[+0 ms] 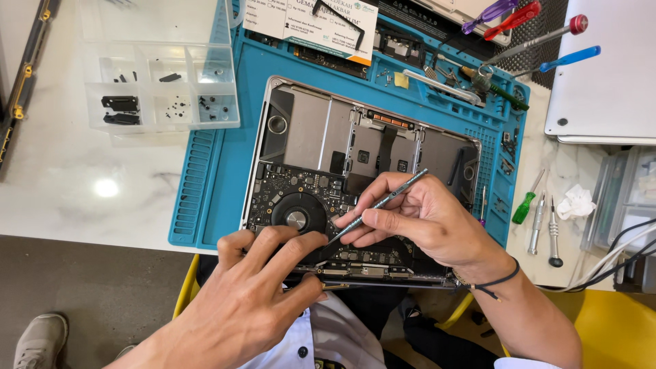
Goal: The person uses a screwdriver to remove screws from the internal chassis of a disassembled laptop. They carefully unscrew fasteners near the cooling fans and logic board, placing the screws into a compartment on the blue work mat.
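An opened silver laptop [307, 126] lies bottom-up on a blue repair mat [205, 178], its circuit board and round fan [298, 213] exposed. My right hand [417, 219] grips a thin grey precision screwdriver [383, 203], tip down on the board near the fan. My left hand [263, 273] rests on the laptop's near edge with fingers spread, holding nothing.
A clear compartment box [160, 85] with small black screws and parts sits at the upper left. Coloured screwdrivers [540, 34] lie at the mat's far right, more small ones [540, 219] beside a crumpled tissue [576, 203]. A silver laptop lid [608, 75] lies at right. Cables [625, 253] run off the right edge.
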